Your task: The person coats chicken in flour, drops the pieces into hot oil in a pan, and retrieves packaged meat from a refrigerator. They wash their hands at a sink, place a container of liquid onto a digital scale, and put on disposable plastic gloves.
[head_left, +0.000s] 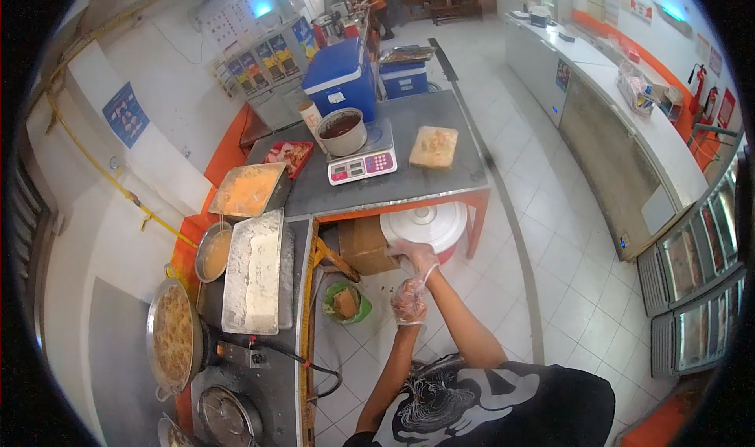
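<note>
Both my hands wear clear plastic gloves and are close together in front of my body, above the floor beside the work table. My left hand [409, 301] is closed, its fingers curled up near my right wrist; what it grips, if anything, is hidden. Just beyond it, my right hand [418, 257] reaches leftward with its fingers stretched out, and some loose clear plastic shows between the two hands. Below and behind them stand a white lidded tub [425, 225] and a cardboard box [366, 244] under the table. A green bag [358, 309] with brown cardboard lies lower left.
The dark table [307, 203] holds a scale [363, 166] with a pot [342, 132], a bagged block [433, 147] and a blue cooler [340, 77]. Leftward are a flour tray [255, 282], an orange batter tray [248, 190], a batter bowl [212, 254] and a wok of frying pieces [173, 337].
</note>
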